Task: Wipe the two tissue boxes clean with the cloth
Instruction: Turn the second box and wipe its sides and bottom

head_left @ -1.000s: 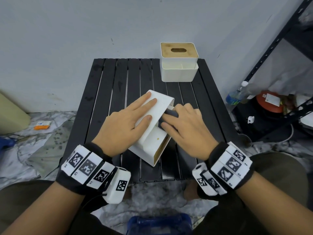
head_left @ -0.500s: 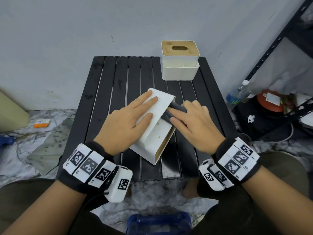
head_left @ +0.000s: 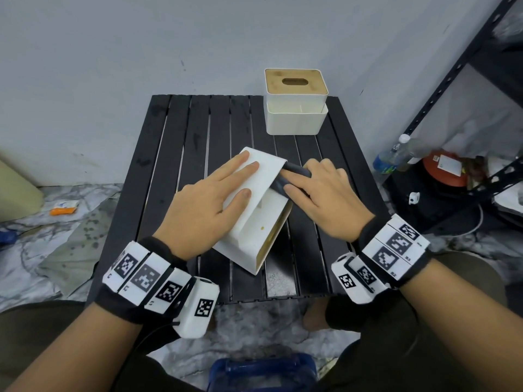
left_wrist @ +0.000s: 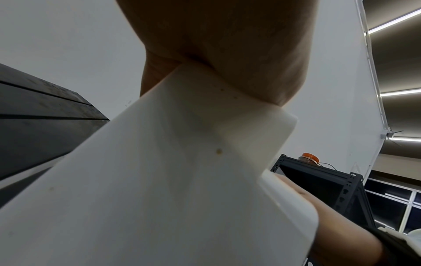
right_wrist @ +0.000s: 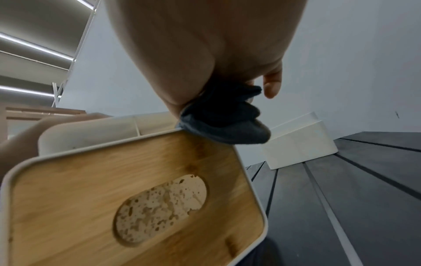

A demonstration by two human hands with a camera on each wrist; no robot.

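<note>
Pressing flat, left hand steadies the smooth white tissue box (bamboo lid); right hand grips dark fuzzy cloth.

Tipped tissue box mid-table; second tissue box behind, at far edge.

Even, soft indoor light fills the head view, casting faint shadows on the black slatted tabletop. Edges bow from wide-angle distortion. Both wrist views are blurred up close, with bright ceiling light strips glaring overhead.
</note>
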